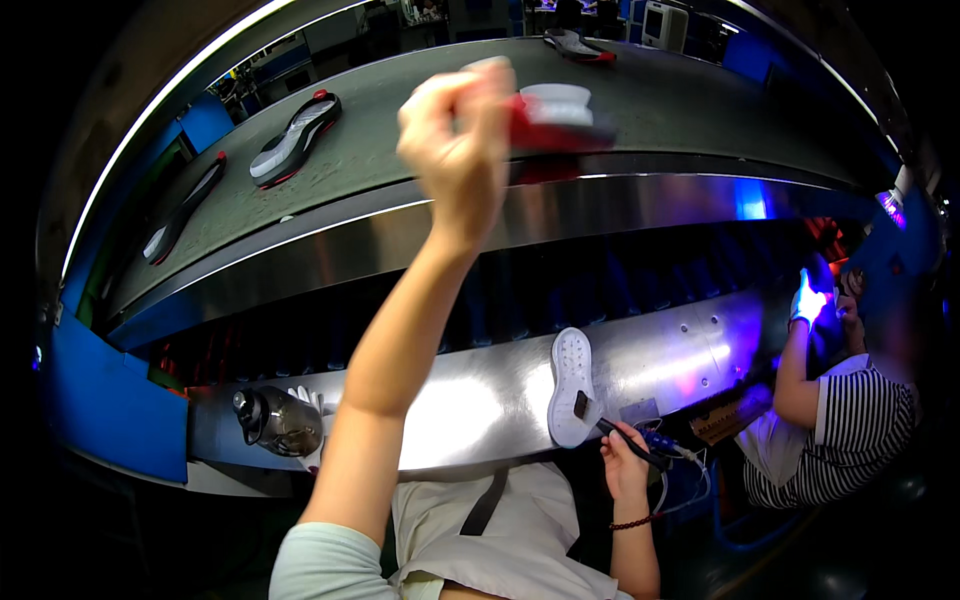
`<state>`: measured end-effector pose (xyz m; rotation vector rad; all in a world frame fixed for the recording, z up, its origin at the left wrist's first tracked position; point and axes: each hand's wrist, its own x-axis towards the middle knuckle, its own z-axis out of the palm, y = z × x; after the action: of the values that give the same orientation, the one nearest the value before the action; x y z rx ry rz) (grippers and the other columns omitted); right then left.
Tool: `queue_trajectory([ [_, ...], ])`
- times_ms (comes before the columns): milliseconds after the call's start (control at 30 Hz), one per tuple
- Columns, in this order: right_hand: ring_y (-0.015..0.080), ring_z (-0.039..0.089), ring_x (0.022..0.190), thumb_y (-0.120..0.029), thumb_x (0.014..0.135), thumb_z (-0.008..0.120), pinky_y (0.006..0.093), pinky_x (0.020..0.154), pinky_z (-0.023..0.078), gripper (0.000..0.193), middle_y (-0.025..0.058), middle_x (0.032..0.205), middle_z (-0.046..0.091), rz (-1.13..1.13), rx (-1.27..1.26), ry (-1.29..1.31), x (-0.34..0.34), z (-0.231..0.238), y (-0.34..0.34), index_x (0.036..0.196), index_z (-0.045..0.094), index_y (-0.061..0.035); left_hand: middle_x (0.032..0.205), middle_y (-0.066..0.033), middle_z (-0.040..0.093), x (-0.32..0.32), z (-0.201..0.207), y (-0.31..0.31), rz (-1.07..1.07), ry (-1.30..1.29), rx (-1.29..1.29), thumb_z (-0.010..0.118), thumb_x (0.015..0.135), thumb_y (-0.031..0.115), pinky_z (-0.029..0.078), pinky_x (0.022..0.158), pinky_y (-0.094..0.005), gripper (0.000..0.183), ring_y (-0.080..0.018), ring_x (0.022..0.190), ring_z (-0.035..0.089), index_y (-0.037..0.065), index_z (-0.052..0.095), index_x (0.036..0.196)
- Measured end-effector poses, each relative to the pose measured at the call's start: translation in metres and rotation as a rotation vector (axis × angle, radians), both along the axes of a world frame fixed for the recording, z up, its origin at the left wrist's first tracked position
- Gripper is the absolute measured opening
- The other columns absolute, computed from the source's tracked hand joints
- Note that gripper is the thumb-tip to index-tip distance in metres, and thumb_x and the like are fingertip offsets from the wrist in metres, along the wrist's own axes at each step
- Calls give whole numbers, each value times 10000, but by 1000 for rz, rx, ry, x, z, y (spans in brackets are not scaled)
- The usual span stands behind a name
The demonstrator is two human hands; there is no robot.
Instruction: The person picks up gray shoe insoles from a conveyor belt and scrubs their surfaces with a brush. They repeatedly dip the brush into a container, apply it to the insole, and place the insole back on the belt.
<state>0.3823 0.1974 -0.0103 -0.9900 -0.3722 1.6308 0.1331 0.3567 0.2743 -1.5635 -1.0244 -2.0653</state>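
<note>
My left hand (462,140) is raised over the green conveyor belt (385,140), closed on a red, white and dark shoe sole (560,120). Motion blurs both the hand and this sole. On the metal bench (470,395) in front of me lies a white shoe sole (572,375) with a small dark patch near its heel. Low at the right, my right hand (625,460) grips a slim black pen-like tool (640,450). The tool's tip points at the white sole's heel end; whether it touches, I cannot tell.
More dark-and-grey soles lie on the belt, two at the left (296,138) and one far off (580,47). A smoky drinking bottle (283,422) stands on the bench beside white gloves (312,400). A co-worker in a striped shirt (850,430) sits at the right under violet light.
</note>
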Motion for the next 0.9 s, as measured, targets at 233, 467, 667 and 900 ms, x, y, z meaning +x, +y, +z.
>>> queue_trajectory([
  [233,136,568,749,33,766,577,227,669,475,239,99,923,587,50,121,-36,-7,16,12,998,525,11,908,-167,580,-42,-36,-64,-1267,-1086,-860,477,768,32,508,731,-377,278,-250,818,599,-61,471,1030],
  [467,133,550,780,11,761,596,215,665,452,212,89,930,577,-11,278,-124,-4,33,26,967,545,8,1033,-160,544,-57,-66,-110,-1243,-759,-991,589,672,3,454,836,-309,516,-182,945,557,-61,406,1149],
  [667,131,552,814,-24,769,603,223,703,455,204,71,922,575,52,263,-133,8,29,24,965,554,-1,1196,-154,468,-73,-150,-209,-1420,-997,-1026,637,570,34,318,971,-327,799,-219,1129,438,-30,295,1290],
  [900,161,562,829,-28,782,577,249,737,457,199,98,928,579,69,318,-63,-14,41,23,973,547,14,1215,-160,458,-80,-197,-264,-1318,-1112,-1115,648,562,30,324,965,-309,815,-226,1121,453,-36,294,1293],
])
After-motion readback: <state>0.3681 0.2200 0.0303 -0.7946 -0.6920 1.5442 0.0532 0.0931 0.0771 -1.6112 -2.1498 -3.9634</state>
